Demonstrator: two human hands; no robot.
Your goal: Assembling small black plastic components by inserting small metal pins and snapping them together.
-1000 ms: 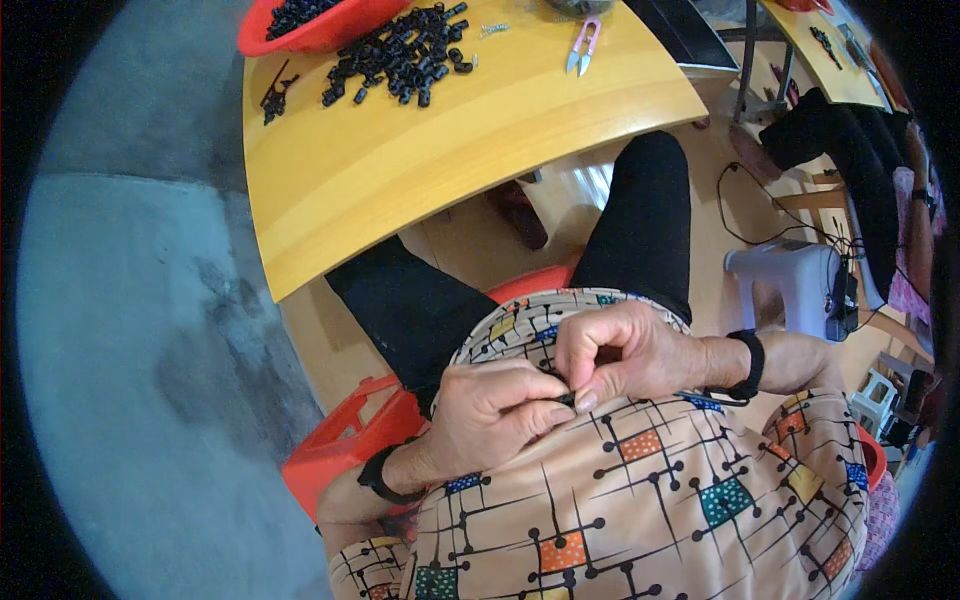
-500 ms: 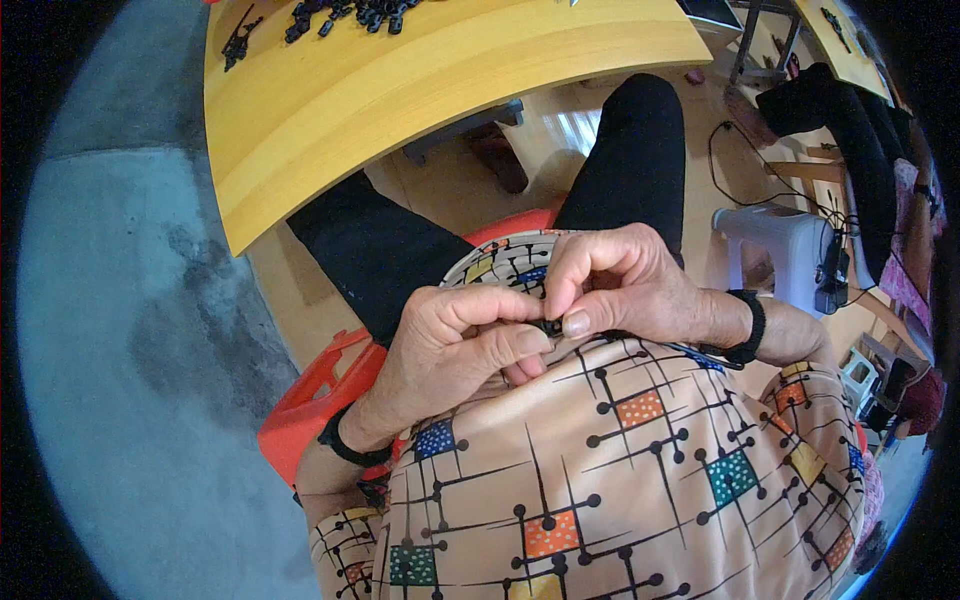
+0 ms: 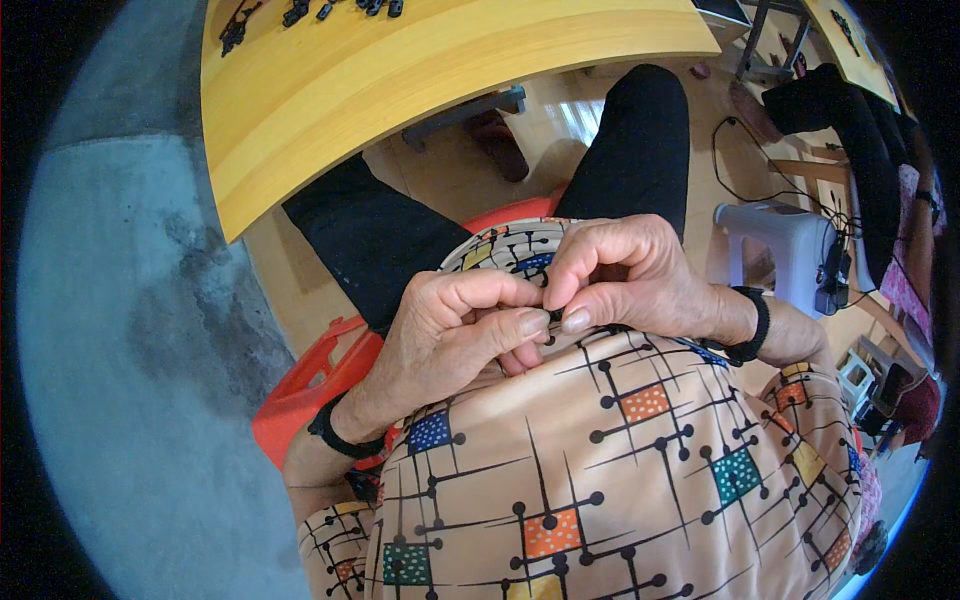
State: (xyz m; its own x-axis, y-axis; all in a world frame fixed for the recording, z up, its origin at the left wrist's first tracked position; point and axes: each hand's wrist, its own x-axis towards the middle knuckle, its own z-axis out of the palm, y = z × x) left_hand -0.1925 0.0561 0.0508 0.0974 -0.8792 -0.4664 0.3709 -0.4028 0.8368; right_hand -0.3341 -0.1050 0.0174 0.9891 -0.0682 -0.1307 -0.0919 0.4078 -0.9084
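Close in front of my body, both hands meet over a small black part [image 3: 556,315] whose kind I cannot make out. My left hand [image 3: 462,325] pinches it from the left with thumb and forefinger, its other fingers curled beneath. From the right, the thumb and forefinger of my right hand [image 3: 632,278] close on the same part. Most of it is hidden by the fingertips. A dark band circles each wrist.
A yellow wooden table [image 3: 450,75] stands ahead, with small black parts [image 3: 375,8] and thin black pieces [image 3: 236,30] at its visible far side. I sit on a red plastic seat [image 3: 300,400]. A white stool [image 3: 775,225] and cables are at right, near another person's dark-clothed leg [image 3: 875,150].
The view has shifted a little, so less of the black pile on the table shows. Both hands stay together at the small part, with the fingertips slightly shifted.
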